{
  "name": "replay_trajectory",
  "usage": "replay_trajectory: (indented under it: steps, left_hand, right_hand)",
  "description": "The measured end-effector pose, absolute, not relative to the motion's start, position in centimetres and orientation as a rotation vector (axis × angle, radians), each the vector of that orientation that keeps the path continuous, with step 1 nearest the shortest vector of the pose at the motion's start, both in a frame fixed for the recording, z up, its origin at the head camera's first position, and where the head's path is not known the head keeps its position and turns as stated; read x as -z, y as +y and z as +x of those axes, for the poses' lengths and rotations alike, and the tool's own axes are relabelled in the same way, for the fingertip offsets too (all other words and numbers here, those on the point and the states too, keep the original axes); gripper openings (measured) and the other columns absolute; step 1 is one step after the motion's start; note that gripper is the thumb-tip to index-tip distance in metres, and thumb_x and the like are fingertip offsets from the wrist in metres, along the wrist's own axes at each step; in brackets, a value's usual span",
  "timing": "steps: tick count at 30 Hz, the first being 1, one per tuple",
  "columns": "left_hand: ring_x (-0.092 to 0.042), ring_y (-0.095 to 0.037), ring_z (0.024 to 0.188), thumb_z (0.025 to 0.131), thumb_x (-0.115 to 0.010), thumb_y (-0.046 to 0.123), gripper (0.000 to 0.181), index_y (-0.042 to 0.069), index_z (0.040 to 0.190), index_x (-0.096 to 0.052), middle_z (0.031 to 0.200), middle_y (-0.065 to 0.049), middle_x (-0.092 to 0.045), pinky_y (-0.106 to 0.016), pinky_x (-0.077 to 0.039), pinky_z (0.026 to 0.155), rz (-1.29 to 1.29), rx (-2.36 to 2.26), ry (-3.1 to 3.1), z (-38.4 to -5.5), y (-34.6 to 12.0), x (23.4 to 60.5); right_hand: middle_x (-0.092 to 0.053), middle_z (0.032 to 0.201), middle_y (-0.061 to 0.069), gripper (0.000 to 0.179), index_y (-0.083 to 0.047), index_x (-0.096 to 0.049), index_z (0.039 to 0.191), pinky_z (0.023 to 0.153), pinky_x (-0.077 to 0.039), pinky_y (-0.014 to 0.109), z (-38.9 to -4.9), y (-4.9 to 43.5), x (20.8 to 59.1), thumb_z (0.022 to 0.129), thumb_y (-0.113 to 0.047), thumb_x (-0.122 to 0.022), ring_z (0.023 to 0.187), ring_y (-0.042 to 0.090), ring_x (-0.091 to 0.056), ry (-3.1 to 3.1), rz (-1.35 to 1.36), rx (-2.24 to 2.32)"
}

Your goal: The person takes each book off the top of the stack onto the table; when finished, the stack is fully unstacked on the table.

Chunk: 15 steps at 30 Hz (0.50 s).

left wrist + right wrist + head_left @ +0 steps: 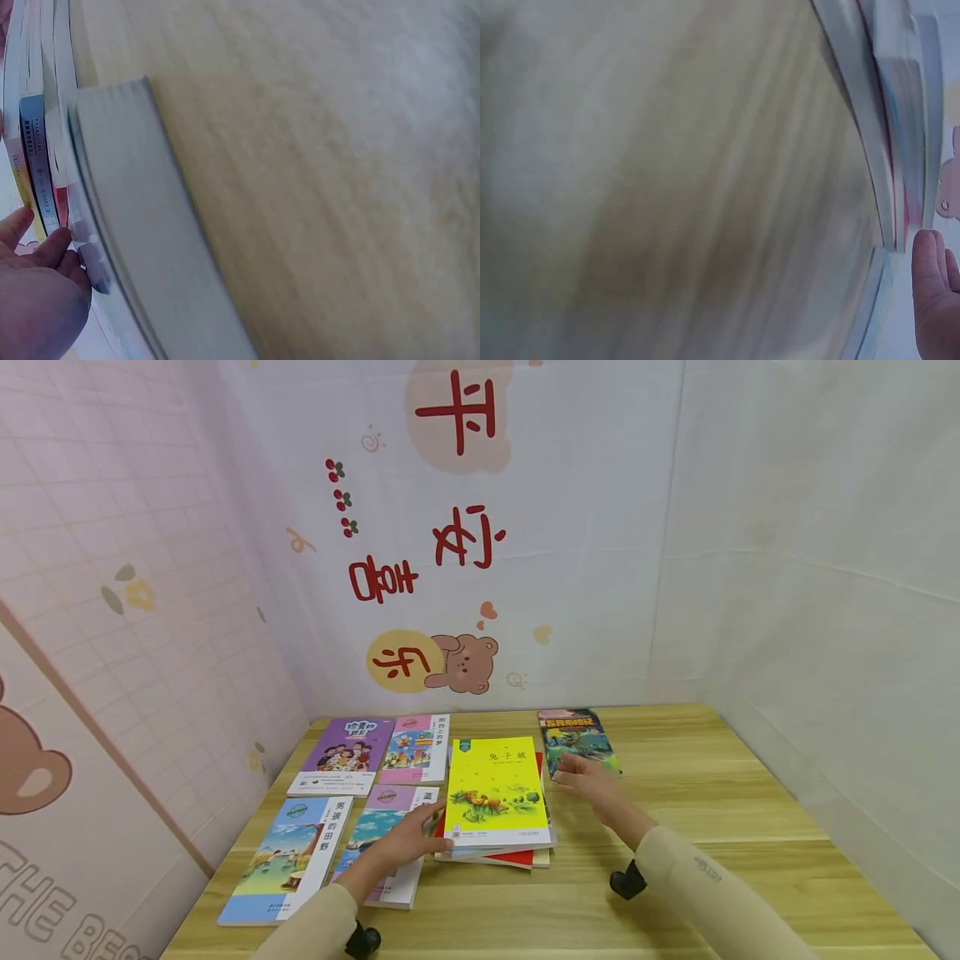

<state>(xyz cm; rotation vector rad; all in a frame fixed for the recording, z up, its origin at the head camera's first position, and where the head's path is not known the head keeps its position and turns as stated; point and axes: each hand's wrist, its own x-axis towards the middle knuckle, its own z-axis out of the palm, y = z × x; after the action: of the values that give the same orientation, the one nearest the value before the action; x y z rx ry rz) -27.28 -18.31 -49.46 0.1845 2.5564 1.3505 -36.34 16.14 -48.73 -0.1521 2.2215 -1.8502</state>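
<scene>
A yellow book (497, 785) lies on top of a stack with a red book (517, 859) and others under it. My left hand (405, 839) touches the stack's left side, thumb near the front left corner; in the left wrist view its fingertips (54, 244) rest by the spines. To the right of the stack hovers my right hand (596, 789), fingers extended and holding nothing. It partly covers the near edge of a dark green illustrated book (577, 739). In the right wrist view, the page edges (904, 112) of the stack stand near the fingers.
Left of the stack lie a purple book (345, 752), a pink-and-white book (415, 750), a blue landscape book (281, 860) and another pink book (382, 814) partly under my left hand. Printed cloth walls (585, 527) enclose the wooden table (675, 793) at the back and sides.
</scene>
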Motion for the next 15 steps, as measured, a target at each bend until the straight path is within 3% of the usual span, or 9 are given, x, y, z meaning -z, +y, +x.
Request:
replay_trajectory:
  steps: [7,15]
  left_hand:
    - [-0.017,-0.050,0.144,0.087,-0.077,0.022,0.078,0.012,0.153,-0.039,0.158,-0.026,-0.023,-0.071,-0.017,0.109,0.174,-1.392,2.524,-27.3,-18.6,49.7]
    - [-0.012,-0.050,0.145,0.088,-0.076,0.018,0.078,0.011,0.155,-0.036,0.159,-0.026,-0.020,-0.071,-0.015,0.110,0.214,-1.415,2.473,-27.2,-18.9,49.4]
  right_hand:
    - [-0.046,0.142,0.029,0.057,0.008,-0.035,0.149,0.098,-0.049,0.051,-35.1,15.1,50.2,0.099,-0.008,-0.058,0.125,0.041,-0.052,2.205,-0.171,1.850]
    - [-0.056,0.133,0.021,0.057,0.005,-0.042,0.146,0.092,-0.053,0.044,-34.1,14.1,50.7,0.096,-0.012,-0.065,0.111,0.029,-0.061,2.244,-0.062,1.760]
